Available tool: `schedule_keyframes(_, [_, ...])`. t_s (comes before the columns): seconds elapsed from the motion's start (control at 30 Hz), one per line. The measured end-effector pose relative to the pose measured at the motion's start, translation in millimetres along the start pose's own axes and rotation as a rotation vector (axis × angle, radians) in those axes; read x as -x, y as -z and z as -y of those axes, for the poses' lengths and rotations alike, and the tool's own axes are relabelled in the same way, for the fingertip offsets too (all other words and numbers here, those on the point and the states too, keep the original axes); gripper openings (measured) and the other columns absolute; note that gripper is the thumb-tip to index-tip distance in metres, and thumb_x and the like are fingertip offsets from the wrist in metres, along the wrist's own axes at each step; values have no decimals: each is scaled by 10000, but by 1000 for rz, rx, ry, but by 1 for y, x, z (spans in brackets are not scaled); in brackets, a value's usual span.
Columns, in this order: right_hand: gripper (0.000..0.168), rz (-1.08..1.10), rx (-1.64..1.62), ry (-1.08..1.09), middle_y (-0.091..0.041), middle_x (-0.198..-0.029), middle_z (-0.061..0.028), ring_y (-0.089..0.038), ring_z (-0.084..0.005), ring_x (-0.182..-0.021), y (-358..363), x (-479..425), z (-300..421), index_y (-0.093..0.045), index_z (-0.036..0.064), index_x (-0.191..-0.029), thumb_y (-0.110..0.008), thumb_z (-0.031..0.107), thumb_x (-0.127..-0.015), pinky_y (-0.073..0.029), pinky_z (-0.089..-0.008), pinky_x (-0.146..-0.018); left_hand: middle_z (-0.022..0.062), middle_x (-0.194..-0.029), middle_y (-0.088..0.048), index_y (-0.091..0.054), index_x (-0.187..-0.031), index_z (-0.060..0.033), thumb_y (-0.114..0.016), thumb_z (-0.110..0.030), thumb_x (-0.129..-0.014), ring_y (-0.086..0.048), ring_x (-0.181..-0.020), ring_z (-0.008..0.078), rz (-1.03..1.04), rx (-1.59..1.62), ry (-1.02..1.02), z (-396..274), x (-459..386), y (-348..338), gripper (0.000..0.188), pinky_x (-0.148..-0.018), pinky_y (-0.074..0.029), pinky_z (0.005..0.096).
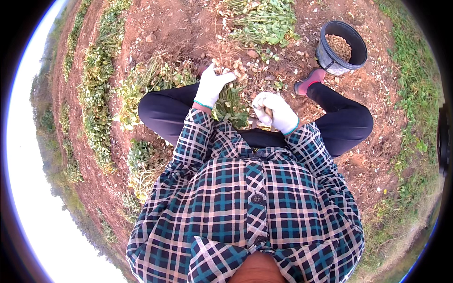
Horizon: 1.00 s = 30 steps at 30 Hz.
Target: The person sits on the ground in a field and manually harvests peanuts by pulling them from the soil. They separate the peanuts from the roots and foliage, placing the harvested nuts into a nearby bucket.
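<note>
My left hand (212,86), in a white glove with a teal cuff edge, grips a pulled peanut plant near its roots. Pods and thin roots (226,53) fan out beyond its fingers, while the green leaves (231,106) hang towards my lap. To the right, my right hand (276,112), gloved the same way, is curled around tan peanut pods (268,112); how many cannot be told. The two hands are apart, both above the ground between my bent knees. A black bucket (323,53) partly filled with peanuts (338,47) stands at the upper right, beyond my right foot.
More uprooted peanut plants lie in a heap (265,21) at the top and in another (155,76) by my left knee. Leafy rows (93,92) run along the left over reddish soil. Grass (414,70) borders the right side. A stone (150,38) lies on the soil.
</note>
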State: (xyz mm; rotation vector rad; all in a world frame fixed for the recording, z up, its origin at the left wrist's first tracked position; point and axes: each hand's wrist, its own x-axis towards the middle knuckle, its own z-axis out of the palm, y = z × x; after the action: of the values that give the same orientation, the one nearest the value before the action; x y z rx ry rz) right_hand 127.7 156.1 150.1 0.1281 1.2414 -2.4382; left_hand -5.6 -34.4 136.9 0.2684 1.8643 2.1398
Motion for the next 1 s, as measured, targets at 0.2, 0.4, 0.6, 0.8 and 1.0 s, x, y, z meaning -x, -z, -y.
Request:
schedule_keyframes(0.2, [329, -497, -527, 155, -570, -817, -66, -566, -158, -688, 156, -45, 66, -560, 36, -947, -575, 364, -923, -490, -263, -543, 75, -1068, -647, -554, -1182, 22, -658, 21, -752, -615, -942, 153, 130, 265, 106, -19, 6, 7, 442, -823, -488, 281])
schedule_keyframes(0.4, [894, -746, -759, 584, -232, -1479, -232, -332, -371, -1323, 209, -40, 165, -159, -4, -1442, -592, 517, -859, -372, -527, -1035, 110, -1132, -628, -504, -1238, 15, -639, 12, -730, -624, -1010, 208, 187, 431, 75, -8, 16, 16, 527, -871, -513, 328])
schedule_keyframes(0.6, [753, -118, 843, 167, -369, -1446, -184, -400, -292, -1299, 94, -46, 28, -296, 16, -1427, -553, 451, -869, -320, -412, -1063, 185, -1196, -596, -470, -1269, 67, -647, -83, -757, -604, -1077, 290, 235, 593, 97, 15, -2, 18, 562, -930, -504, 398])
schedule_keyframes(0.8, [720, -82, 1337, 85, -619, -807, -273, -634, -390, -806, -13, -43, -29, -563, -100, -955, -649, 575, -719, -502, -411, -719, 95, -1142, -615, -484, -1265, -1, -656, 30, -742, -630, -973, 193, 290, 527, 177, -13, 13, 9, 551, -801, -538, 319])
schedule_keyframes(1.0, [505, -296, 1722, 339, -586, -553, -167, -615, -350, -549, -2, -40, -38, -635, -2, -664, -631, 490, -779, -498, -418, -547, 82, -1107, -624, -506, -1219, 17, -744, 13, -736, -598, -982, 138, 239, -51, 29, -31, 16, -14, 539, -833, -508, 282])
